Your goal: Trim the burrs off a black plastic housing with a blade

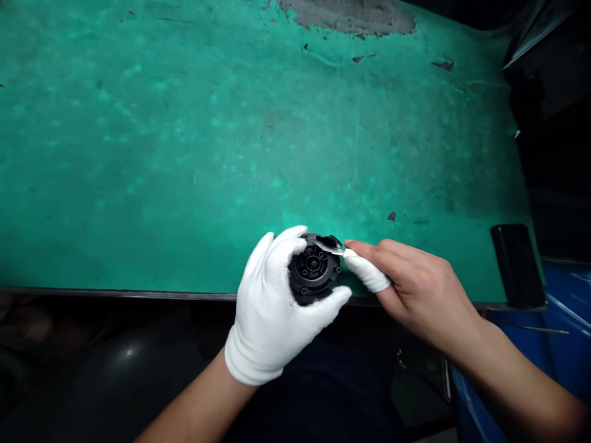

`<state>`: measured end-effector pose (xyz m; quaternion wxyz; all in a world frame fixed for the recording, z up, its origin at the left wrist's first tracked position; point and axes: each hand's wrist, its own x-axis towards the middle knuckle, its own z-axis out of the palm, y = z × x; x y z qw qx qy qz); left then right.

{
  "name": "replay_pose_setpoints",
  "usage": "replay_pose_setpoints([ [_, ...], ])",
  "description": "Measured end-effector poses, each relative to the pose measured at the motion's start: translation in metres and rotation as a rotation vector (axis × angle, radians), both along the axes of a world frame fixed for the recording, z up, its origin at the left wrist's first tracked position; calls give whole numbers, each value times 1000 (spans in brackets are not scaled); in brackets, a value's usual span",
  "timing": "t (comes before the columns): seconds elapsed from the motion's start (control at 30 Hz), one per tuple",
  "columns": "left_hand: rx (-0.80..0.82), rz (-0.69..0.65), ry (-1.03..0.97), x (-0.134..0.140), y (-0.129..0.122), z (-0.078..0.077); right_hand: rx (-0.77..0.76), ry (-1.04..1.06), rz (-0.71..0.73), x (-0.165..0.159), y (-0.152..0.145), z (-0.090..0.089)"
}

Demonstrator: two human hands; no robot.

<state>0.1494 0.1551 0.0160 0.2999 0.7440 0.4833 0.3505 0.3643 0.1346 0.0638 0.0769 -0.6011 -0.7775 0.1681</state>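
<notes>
Left hand (277, 301): gripping round black part (314, 264)
Right hand (415, 277): pinching blade (330, 248) over it
Black slab (518, 264): lying right of hands

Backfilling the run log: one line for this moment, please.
left hand: gloved, holding round black part | right hand: holding blade, tip over part | phone: near right corner of green table

A green table (184, 154) is showing a grey patch (355, 15) at its far side. A black phone (518, 264) is lying near right.

The part (318, 280) is black, blade (333, 250) silvery, tabletop (184, 154) mottled green.
</notes>
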Motion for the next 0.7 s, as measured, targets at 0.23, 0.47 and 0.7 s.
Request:
replay_pose_setpoints([
  [0.23,67,22,-27,1,-1,-3,-124,71,30,11,-31,2],
  [0.47,109,71,-24,7,-5,-8,-21,-194,-58,-4,-37,2],
  [0.7,88,83,2,5,-4,-4,-6,74,-171,-3,-38,7],
])
